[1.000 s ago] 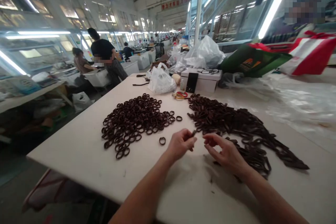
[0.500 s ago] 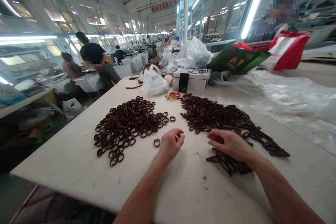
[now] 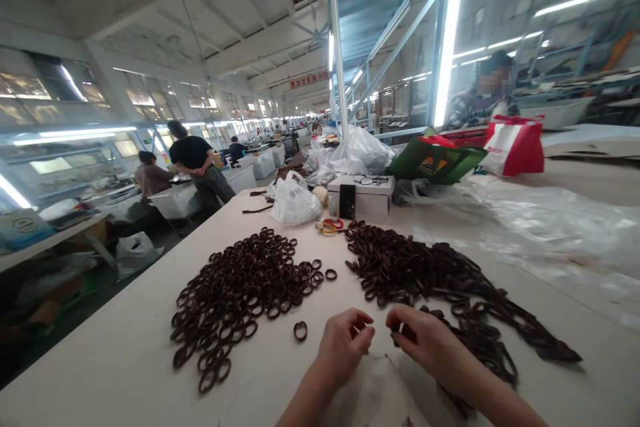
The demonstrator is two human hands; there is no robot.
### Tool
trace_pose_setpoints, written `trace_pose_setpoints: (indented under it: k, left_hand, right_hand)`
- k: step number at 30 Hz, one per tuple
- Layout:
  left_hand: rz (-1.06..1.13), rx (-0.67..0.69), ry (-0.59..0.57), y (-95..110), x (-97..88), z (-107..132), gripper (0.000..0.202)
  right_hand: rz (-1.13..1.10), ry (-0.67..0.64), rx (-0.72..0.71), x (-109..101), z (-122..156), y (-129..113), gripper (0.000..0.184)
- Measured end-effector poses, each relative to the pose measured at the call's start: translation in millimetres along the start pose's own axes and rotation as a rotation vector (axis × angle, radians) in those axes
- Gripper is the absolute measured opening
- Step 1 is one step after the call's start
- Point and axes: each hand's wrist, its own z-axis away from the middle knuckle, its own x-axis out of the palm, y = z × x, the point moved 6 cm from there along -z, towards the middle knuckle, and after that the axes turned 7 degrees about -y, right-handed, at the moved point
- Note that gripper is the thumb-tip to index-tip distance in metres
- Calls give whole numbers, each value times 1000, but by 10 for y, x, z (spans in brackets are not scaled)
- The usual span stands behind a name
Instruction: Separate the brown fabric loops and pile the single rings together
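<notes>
My left hand (image 3: 343, 345) and my right hand (image 3: 425, 345) are close together over the white table (image 3: 125, 360), fingers curled and pinched toward each other. My right hand's fingertips hold a dark brown band (image 3: 400, 332) at the near edge of the tangled heap of brown bands (image 3: 425, 273). What my left fingers pinch is hidden. A pile of brown rings (image 3: 240, 293) lies to the left. One single ring (image 3: 300, 331) lies just left of my left hand.
Behind the piles sit scissors (image 3: 330, 225), a white box (image 3: 363, 195) with glasses on it, a white plastic bag (image 3: 295, 203), clear plastic sheeting (image 3: 540, 227), and green (image 3: 435, 161) and red bags (image 3: 513, 145). People stand at tables at the left; another person is at the far right.
The camera tilted upward, so the hands sit lower in the picture. My hands, apart half a second ago, have come together again, the right one off the heap with a band.
</notes>
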Motion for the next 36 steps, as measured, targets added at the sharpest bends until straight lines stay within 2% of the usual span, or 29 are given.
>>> trace_pose_setpoints:
  k: [4, 6, 11, 14, 18, 21, 23, 28, 33, 36]
  left_hand:
    - [313, -95, -144, -10, 161, 1, 36]
    - [375, -123, -197, 23, 206, 18, 36]
    - [459, -187, -259, 14, 269, 57, 31]
    - [518, -222, -209, -51, 269, 47, 32]
    - [565, -238, -105, -108, 216, 20, 40]
    - [560, -233, -82, -128, 191, 12, 39]
    - [535, -225, -90, -137, 189, 11, 38]
    - [519, -196, -87, -154, 173, -1, 42]
    - [504, -140, -27, -109, 138, -15, 44]
    - [493, -150, -52, -68, 176, -1, 38]
  right_hand:
    - [-440, -66, -62, 55, -38, -78, 16]
    - [-527, -89, -95, 77, -38, -109, 19]
    - [-336, -12, -95, 61, -14, -160, 21]
    - [-223, 50, -113, 53, 14, -199, 24]
    - [-111, 68, -139, 93, 41, -203, 45]
    - [-53, 64, -129, 140, 24, -173, 54]
    - [-36, 68, -118, 153, 3, -163, 48]
    - [-86, 92, -116, 103, -2, -220, 17]
    - [-284, 54, -71, 124, 14, -223, 15]
    - [-278, 62, -44, 177, -3, -171, 14]
